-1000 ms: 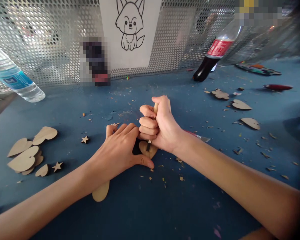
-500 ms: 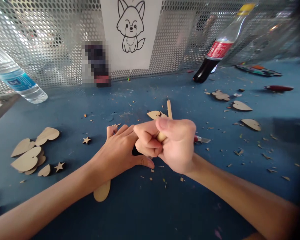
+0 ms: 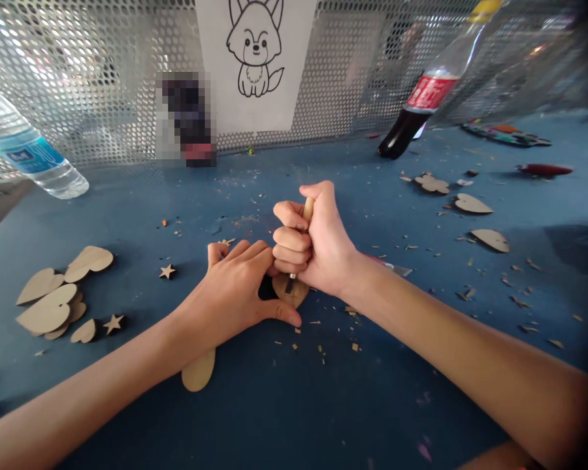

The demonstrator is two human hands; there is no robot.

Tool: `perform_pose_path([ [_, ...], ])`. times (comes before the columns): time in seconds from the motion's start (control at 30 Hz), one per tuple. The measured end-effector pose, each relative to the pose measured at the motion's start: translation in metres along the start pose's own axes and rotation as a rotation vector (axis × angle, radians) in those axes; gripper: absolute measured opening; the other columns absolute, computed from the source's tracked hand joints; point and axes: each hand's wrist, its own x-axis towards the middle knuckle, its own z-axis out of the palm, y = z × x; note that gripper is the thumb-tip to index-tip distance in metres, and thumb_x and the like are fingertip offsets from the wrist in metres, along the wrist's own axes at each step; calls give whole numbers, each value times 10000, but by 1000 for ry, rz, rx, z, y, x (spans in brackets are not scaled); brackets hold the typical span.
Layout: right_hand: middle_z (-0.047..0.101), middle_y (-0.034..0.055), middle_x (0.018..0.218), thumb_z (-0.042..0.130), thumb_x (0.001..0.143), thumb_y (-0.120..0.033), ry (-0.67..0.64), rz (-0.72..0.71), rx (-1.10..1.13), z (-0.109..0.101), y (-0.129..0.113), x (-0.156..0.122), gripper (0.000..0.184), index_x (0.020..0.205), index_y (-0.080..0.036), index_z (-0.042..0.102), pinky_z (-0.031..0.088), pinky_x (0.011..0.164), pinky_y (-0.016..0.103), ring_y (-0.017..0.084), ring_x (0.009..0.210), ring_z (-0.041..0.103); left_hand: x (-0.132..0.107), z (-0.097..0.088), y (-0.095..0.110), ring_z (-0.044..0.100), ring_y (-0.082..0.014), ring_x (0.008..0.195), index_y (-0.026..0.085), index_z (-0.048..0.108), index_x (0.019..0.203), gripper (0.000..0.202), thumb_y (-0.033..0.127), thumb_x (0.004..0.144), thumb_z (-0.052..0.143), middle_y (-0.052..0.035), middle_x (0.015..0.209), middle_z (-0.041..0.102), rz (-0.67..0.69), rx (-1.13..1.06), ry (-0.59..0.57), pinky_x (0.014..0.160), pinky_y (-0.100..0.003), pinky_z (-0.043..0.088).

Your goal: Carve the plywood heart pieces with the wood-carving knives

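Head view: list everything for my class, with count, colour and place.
Table: one, blue, foreground
Mesh: one, silver, behind
Animal drawing: one, white, on mesh
Blurred item: one, dark, left of drawing
Water bottle: one, clear, left
Soda bottle: one, dark, back right
Flat item: one, multicoloured, far right
Slim item: one, red, right
Blade: one, grey, right of centre
Lobed piece: one, pale, right
Rounded piece: one, pale, lower left
Stars: at least two, pale, left
Chips: many, pale, scattered
Other hearts: at least five, pale, both sides
Centre heart: one, brown, centre
Tool: one, pale, over centre heart
Left hand: one, bare, at centre heart
Right hand: one, bare, gripping tool
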Motion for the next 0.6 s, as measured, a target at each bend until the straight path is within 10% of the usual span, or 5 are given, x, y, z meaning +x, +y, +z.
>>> perform_pose_path([
  [0.17, 97, -96, 437, 262, 941, -502, 82, 23, 69, -8, 1, 2, 468, 558, -234, 224, 113, 332, 214, 77, 375, 53, 0, -1, 1, 547, -242, 863, 189, 558, 815, 673, 779, 575, 776, 14, 847, 605, 5, -13, -4, 830, -402, 285],
  [0.6, 189, -85, 438, 310, 932, -695, -298, -271, -386, 14, 6, -28, 578, 573, -242, 292, 152, 392, 254, 74, 380, 135, -3, -5, 2, 541, -334, 1114, 224, 635, 986, 611, 750, 689, 730, -46, 1072, 670, -12, 2, -52, 930, -462, 304],
])
